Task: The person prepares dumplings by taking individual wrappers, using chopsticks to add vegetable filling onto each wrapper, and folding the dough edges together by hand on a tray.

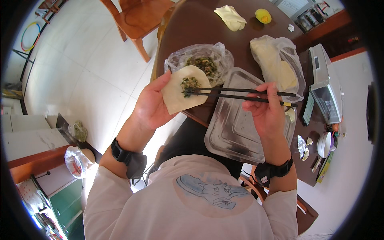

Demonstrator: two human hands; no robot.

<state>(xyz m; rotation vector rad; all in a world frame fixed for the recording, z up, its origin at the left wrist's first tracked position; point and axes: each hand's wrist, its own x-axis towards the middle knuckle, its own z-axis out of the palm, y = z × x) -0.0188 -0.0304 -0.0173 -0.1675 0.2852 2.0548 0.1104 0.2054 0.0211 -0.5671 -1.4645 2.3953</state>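
Observation:
Flat across my left hand (153, 105) lies a pale dough wrapper (183, 100), its near edge by my thumb. A small heap of chopped green filling (189, 85) rests on the middle of the wrapper. My right hand (267, 111) grips a pair of black chopsticks (234, 92), whose tips touch the filling. Beyond the wrapper, a clear plastic bag (222, 54) stands opened on the table with more of the green filling (205, 67) inside. Under my right hand is a rectangular metal tray (220, 132), with a small dough piece (289, 115) at its right side.
On the brown table (195, 24) are a bag of wrappers (270, 60), a folded dough sheet (230, 18) and a yellow round object (263, 16). At right stand a phone (308, 109), a white appliance (325, 87) and white bowls (324, 145). A wooden chair (147, 18) is beyond the table's left edge.

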